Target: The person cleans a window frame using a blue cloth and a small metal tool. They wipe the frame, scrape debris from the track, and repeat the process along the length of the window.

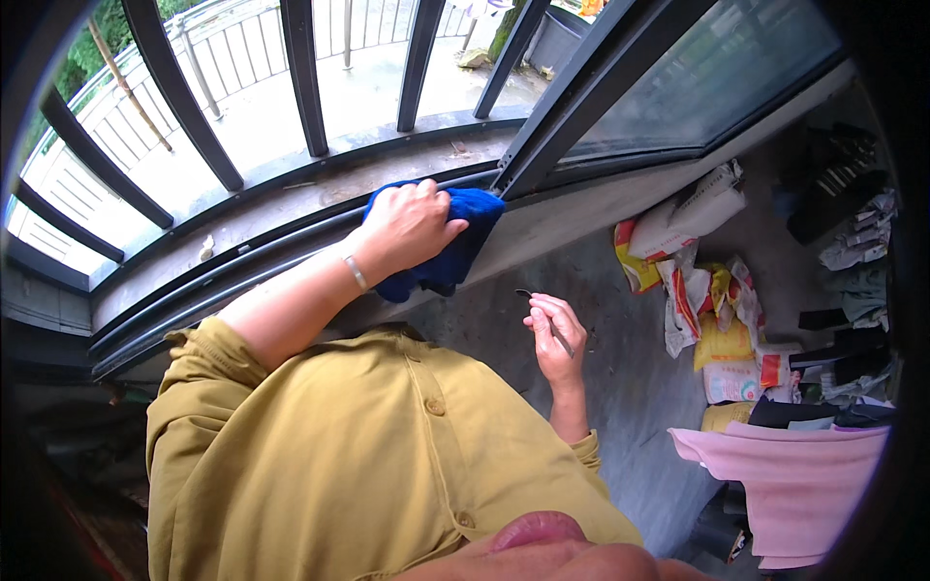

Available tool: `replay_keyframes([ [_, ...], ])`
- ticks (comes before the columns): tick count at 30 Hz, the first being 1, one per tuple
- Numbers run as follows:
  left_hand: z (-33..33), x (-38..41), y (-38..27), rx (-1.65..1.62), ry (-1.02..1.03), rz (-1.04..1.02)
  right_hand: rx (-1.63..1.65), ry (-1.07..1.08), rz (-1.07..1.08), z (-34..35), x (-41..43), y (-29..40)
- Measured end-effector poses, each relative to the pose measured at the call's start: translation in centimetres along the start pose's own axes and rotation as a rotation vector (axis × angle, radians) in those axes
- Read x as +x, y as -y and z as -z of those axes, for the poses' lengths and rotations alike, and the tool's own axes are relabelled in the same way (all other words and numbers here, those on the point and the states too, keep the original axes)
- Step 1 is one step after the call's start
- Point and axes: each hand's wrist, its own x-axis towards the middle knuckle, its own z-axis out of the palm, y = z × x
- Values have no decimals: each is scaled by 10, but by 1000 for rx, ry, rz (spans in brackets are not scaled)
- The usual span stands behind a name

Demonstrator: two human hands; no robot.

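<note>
My left hand (410, 225), with a silver-coloured bracelet at the wrist, presses its fingers around a blue cloth (476, 218) at the window's sliding track (290, 236). The cloth drapes over the inner edge of the sill, beside the foot of the dark sash frame (534, 163). Lower and to the right, my right hand (558, 338) holds a thin metal tool (562, 340) between thumb and fingers. Its small, spoon-like dark tip points up and left, apart from the cloth and the sill. Part of the handle is hidden by the fingers.
Dark window bars (304, 80) stand beyond the dusty outer sill (370, 173). A glass pane (676, 87) fills the right side. Printed plastic bags (690, 218) lie on the grey floor (632, 407) at right, near piled clothes (864, 290) and a hanging pink cloth (799, 486).
</note>
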Motion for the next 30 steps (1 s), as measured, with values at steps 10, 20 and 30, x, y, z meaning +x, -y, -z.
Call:
replay_keyframes([
  [10, 4, -93, 43, 188, -328, 115, -6, 28, 36, -8, 6, -8],
  [20, 7, -77, 28, 139, -325, 34, 59, 46, 40, -15, 17, -19],
  [30, -4, -65, 26, -95, -583, -104, 599, 29, -176, -34, 34, -15],
])
